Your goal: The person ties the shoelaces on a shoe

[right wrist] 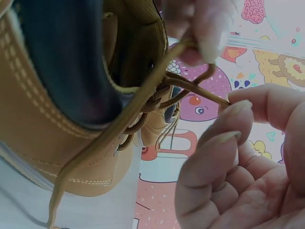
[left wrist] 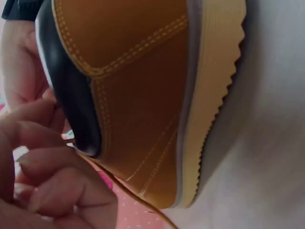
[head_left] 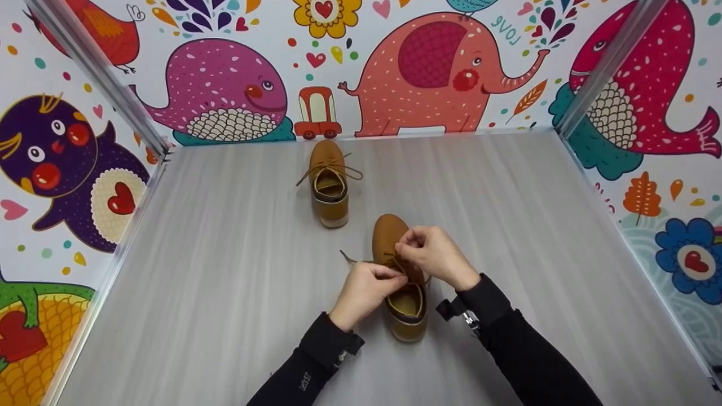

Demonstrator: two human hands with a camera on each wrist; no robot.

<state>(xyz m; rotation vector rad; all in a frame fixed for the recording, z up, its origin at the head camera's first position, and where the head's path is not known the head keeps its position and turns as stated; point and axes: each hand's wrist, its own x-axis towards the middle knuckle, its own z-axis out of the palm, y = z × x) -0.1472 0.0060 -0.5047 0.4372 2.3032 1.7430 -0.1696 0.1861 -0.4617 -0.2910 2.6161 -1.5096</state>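
A tan lace-up shoe with a dark padded collar stands on the floor, its toe pointing away from me. Over its tongue my left hand pinches one part of the brown shoelace, whose loose end hangs down the shoe's side in the right wrist view. My right hand pinches another strand between thumb and forefinger, pulled taut from the eyelets. Between the two hands the strands cross and a small loop shows. In the left wrist view, the fingers partly hide behind the collar.
A matching tan shoe with its lace in a bow stands farther off, to the left. Pale grey wood-look flooring lies around both shoes. Walls printed with cartoon animals border it at the back and sides.
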